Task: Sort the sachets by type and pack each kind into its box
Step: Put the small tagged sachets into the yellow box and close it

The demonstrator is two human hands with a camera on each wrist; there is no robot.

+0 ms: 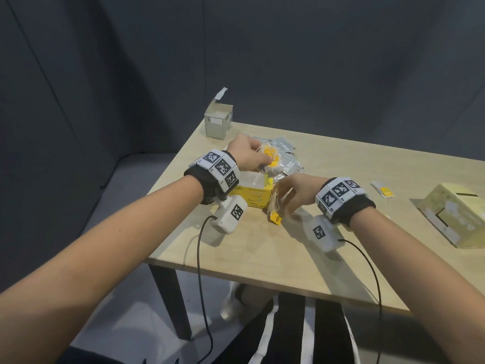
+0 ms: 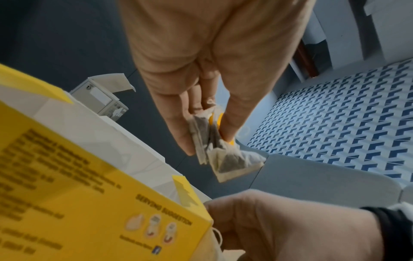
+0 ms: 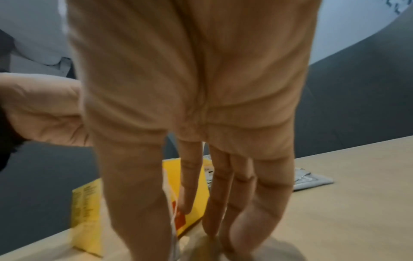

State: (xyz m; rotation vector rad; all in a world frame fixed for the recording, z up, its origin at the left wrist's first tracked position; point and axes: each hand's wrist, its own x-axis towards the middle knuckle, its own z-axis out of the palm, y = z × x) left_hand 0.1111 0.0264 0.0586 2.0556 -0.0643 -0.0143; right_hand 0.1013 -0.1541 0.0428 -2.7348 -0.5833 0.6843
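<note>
A person's two bare forearms reach over a pale wooden table [image 1: 301, 248]; the left hand [image 1: 245, 156] hovers above an open yellow box [image 1: 256, 191] near the table's left edge, its fingers pinching a small bunch of tea bags [image 2: 225, 157]; these are thin, off-white paper pouches with dark tea showing through, and yellow tags among them. The right hand [image 1: 290, 189], just to the right of the box, pinches another tea bag [image 1: 273, 203] between thumb and forefinger; a yellow tag [image 1: 275, 219] hangs from it close to the table. Behind the box lies a loose heap of silvery grey sachets [image 1: 287, 160]; an open grey box [image 1: 218, 122] stands at the far left corner; a pale yellow-green box [image 1: 454, 216] lies on its side at far right.
</note>
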